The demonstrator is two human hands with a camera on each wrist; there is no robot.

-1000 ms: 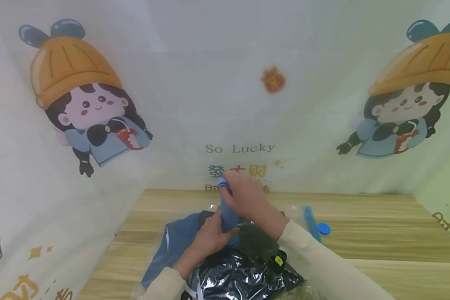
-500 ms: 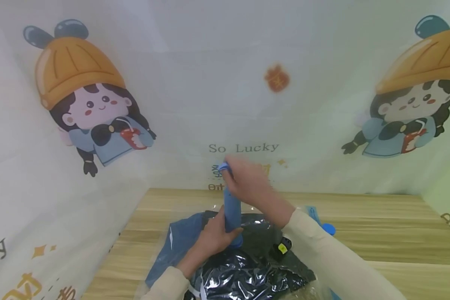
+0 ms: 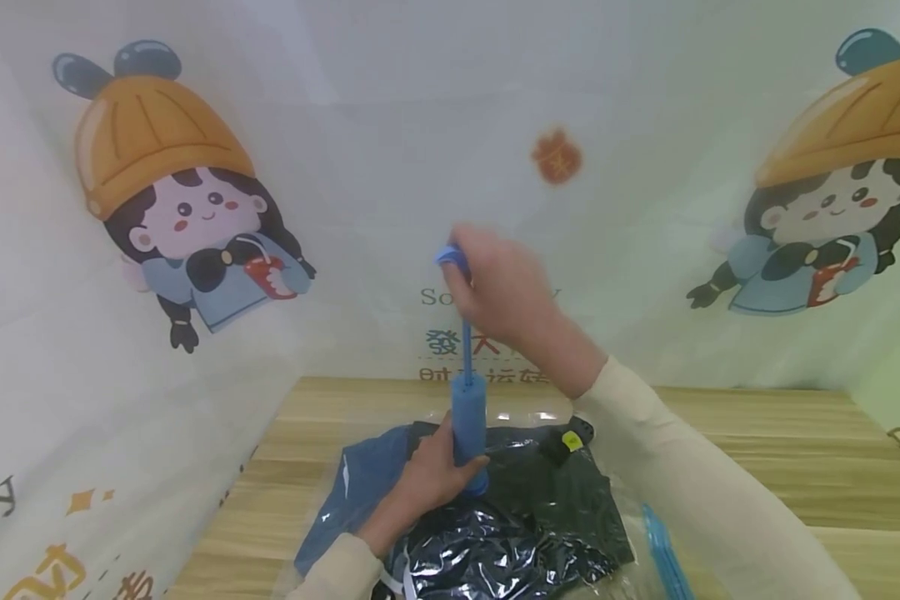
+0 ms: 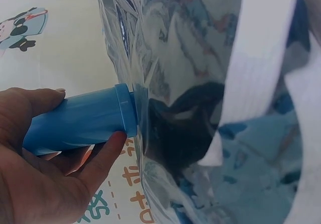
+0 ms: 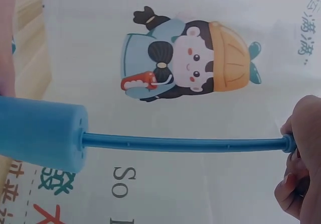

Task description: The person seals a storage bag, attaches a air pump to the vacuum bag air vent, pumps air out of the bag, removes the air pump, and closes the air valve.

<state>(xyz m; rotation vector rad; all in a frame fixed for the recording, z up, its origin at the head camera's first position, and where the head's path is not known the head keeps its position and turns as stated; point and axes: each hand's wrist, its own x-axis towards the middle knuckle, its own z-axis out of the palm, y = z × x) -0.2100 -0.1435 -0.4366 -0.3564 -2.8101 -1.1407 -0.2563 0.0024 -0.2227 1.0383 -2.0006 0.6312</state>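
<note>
White printed backdrop (image 3: 375,150) is hanging behind the wood-grain worktop (image 3: 742,433), and on the worktop a clear plastic bag (image 3: 521,415) is lying, with dark glossy contents (image 3: 487,550) showing through. Standing nearly upright over the bag, a blue pump (image 3: 470,412) is being held by both hands: the left hand (image 3: 427,471) is gripping it low down, fingers and thumb wrapped about it, while the right hand (image 3: 506,287) is clenching the handle (image 3: 452,257) well above. What is changing is the handle's height: a second ago it was sitting close to the top of the pump, and now it is riding far higher, with a long rod (image 3: 467,354) showing below it. Judging by that, the right hand is drawing an upstroke, with the left hand steadying the pump, so the pumping seems to be under way. From the left wrist, the collar (image 4: 125,108) at the pump's foot is meeting the bag's film, a contact that the left hand is partly screening in the head view; how firmly it is seating, I cannot tell. Only the right wrist view is revealing the rod's slight bow and the small holes in the pump's end face (image 5: 77,138).
</note>
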